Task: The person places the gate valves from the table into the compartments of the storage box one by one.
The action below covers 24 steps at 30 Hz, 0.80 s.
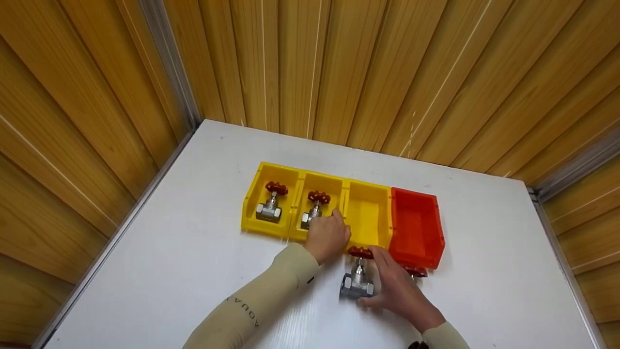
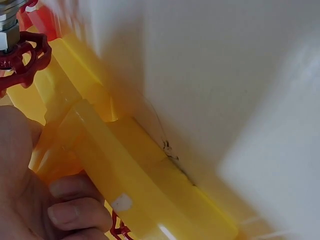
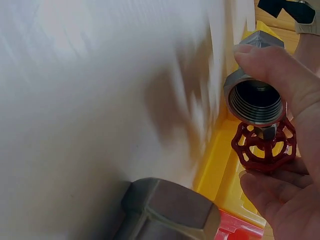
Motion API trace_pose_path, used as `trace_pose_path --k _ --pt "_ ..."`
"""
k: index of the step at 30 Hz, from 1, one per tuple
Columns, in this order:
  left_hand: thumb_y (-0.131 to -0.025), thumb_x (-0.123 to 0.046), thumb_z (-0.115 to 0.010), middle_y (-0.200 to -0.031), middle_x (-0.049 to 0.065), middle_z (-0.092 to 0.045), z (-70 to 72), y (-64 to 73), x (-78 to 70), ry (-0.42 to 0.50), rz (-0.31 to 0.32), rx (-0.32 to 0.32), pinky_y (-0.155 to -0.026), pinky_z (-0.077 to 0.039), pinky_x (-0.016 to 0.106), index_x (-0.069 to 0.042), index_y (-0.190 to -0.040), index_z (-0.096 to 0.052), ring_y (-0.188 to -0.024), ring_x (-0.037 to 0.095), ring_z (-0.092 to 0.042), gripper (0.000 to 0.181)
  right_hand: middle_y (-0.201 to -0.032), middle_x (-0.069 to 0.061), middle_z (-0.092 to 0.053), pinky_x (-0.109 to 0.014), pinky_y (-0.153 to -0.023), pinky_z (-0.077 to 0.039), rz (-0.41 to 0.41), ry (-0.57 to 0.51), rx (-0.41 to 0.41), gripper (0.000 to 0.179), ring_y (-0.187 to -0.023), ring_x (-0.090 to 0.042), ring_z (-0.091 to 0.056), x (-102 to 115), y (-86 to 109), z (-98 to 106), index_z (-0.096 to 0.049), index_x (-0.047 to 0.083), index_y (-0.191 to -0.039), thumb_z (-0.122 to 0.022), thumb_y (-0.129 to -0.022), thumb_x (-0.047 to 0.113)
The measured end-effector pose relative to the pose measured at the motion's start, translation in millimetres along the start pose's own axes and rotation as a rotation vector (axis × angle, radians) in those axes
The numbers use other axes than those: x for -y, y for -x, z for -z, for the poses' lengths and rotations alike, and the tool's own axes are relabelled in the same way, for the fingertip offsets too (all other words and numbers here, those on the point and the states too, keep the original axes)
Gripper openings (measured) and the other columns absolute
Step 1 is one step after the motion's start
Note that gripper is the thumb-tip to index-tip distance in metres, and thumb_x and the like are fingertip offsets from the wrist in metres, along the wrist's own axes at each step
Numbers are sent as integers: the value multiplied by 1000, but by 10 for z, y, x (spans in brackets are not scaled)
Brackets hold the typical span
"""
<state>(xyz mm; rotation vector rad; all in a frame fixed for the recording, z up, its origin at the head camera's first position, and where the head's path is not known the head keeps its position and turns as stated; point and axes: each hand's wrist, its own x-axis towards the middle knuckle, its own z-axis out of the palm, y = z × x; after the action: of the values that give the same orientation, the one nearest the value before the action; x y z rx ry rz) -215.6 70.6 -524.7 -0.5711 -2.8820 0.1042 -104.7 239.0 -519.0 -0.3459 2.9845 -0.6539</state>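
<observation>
My left hand (image 1: 329, 235) grips the wall between the second and third yellow bins, its fingers curled over the edge in the left wrist view, beside the yellow bin wall (image 2: 135, 175). My right hand (image 1: 399, 286) holds a gate valve (image 1: 357, 283) upright in front of the third yellow bin (image 1: 365, 213). In the right wrist view the thumb presses the valve's steel body (image 3: 255, 97) and fingers touch its red handwheel (image 3: 265, 147). One valve (image 1: 270, 206) sits in the first bin; another valve (image 1: 316, 206) is in the second, partly behind my left hand.
A red bin (image 1: 415, 228) joins the yellow row on the right. Behind my right hand another valve shows its red handwheel (image 1: 416, 271); its hex end (image 3: 172, 212) appears in the right wrist view. Wood-patterned walls (image 1: 300, 68) border the white table (image 1: 174, 232).
</observation>
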Motion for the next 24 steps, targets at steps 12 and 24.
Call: trace_pose_path --k 12,24 --pt "-98 -52 -42 -52 -4 -46 5 3 9 -25 -7 17 -38 -34 28 -6 -110 -62 -41 11 -35 52 -148 -1 -41 -41 -102 -45 -60 -24 11 117 -129 -19 -49 19 -27 67 -33 14 -149 -94 -53 39" --pt "-98 -52 -43 -51 -4 -41 -1 -10 1 19 3 33 -38 -32 28 -11 -89 -54 -40 10 -34 43 -150 0 -38 -40 -100 -47 -75 -46 9 117 -130 -20 -49 32 -91 133 -29 19 -151 -94 -56 37"
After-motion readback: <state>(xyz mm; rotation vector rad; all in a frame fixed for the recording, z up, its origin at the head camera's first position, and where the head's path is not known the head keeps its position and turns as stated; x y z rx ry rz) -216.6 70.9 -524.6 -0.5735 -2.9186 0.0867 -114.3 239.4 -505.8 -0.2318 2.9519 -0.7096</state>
